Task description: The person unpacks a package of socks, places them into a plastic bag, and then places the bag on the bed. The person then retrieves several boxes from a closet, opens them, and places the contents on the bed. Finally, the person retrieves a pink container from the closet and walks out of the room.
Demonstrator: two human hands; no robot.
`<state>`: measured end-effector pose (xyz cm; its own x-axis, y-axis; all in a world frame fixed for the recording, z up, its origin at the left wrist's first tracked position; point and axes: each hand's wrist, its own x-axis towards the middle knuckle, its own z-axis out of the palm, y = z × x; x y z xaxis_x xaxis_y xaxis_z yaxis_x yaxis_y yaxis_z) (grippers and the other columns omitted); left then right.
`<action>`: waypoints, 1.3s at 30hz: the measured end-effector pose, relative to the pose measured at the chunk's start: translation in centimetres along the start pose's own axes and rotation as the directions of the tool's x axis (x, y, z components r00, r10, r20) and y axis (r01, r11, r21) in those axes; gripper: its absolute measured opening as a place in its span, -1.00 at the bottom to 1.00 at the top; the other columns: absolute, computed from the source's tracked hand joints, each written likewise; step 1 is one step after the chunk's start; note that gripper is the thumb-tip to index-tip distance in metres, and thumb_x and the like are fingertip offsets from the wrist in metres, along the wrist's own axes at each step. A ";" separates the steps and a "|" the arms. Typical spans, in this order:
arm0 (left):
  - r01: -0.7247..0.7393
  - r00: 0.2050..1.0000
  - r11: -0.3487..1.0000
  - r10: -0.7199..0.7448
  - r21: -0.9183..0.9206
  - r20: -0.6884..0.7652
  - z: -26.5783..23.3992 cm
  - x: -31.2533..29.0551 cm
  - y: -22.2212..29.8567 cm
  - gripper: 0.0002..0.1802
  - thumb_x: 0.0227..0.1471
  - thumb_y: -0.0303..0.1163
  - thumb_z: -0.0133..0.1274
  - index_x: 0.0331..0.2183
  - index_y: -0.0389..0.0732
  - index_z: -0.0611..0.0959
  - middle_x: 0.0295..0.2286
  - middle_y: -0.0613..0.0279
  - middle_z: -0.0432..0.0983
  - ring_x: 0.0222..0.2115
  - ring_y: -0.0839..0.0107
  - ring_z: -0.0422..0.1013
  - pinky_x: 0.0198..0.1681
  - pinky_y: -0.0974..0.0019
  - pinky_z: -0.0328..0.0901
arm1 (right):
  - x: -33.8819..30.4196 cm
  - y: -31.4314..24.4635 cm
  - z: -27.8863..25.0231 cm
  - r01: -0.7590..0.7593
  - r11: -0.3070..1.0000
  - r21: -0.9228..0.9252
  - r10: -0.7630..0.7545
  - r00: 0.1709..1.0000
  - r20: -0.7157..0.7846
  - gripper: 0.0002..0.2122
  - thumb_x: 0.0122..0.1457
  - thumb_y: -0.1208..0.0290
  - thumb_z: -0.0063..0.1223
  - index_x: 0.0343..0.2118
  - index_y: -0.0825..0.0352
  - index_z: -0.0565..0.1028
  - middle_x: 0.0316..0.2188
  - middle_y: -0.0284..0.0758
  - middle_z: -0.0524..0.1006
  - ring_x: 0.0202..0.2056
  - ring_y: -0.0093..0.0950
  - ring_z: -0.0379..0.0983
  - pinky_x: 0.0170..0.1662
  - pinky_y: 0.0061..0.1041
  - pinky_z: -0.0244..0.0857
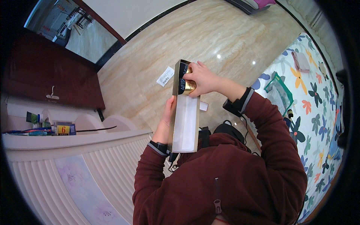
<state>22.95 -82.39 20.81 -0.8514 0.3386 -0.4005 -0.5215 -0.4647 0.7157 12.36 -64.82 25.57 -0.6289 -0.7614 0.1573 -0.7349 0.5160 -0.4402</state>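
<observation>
A long, narrow box (186, 123) with a white inside and gold-edged walls is held out in front of my body, tilted slightly. My left hand (165, 119) is wrapped round its left wall. At the far end of the box sits a black-and-gold rounded item (190, 87) with light lettering; its exact kind does not show. My right hand (204, 79) reaches over the far right side, its fingers closed round that item. The near part of the box shows only its white bottom. Dark bands circle both my wrists.
On the floor lie a white printed card (165, 76) and a small white piece (203, 106). To the right, a flowered bed (317, 123) bears a green-edged clear bag (279, 93) and a folded pinkish cloth (300, 62). A cluttered shelf (86, 139) and brown door (48, 71) stand left.
</observation>
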 end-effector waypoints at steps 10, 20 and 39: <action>-0.038 0.999 0.989 0.037 -0.142 -0.016 -1.6 1.4 -1.0 -0.31 -0.04 0.14 -0.41 -0.12 -0.25 0.37 -0.31 0.09 0.42 -0.36 0.28 0.39 -0.32 0.24 0.33 | -3.5 1.3 -0.5 -0.018 0.977 0.210 0.079 0.955 -0.286 -0.65 -0.42 0.28 0.16 -0.45 0.24 0.41 -0.37 -0.11 0.27 -0.19 -0.19 0.19 -0.08 -0.32 0.11; -0.026 0.999 0.958 0.019 -0.287 -0.027 -5.9 1.5 -2.6 -0.34 -0.02 0.10 -0.40 -0.12 -0.24 0.38 -0.31 0.08 0.43 -0.35 0.26 0.40 -0.31 0.21 0.33 | -8.0 -9.0 -8.3 0.459 0.088 0.884 -0.505 0.786 -0.357 -0.31 -0.42 0.18 0.28 -0.14 0.38 0.29 -0.20 -0.18 0.23 -0.17 -0.32 0.17 -0.07 -0.45 0.03; 0.190 0.974 0.964 -0.161 -0.185 0.162 -2.1 6.6 -3.5 -0.25 -0.09 0.18 -0.37 -0.09 -0.27 0.33 -0.23 -0.03 0.34 -0.29 0.17 0.34 -0.23 0.16 0.26 | -15.3 -8.3 -9.8 0.480 0.352 0.804 -0.226 0.877 -0.425 -0.32 -0.36 0.15 0.28 -0.14 0.38 0.28 -0.22 -0.23 0.23 -0.15 -0.38 0.15 -0.08 -0.46 0.04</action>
<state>19.07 -80.23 14.46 -0.7361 0.5370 -0.4120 -0.6748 -0.5352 0.5081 25.65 -53.60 35.47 -0.4933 -0.6171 0.6130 -0.3563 -0.4995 -0.7896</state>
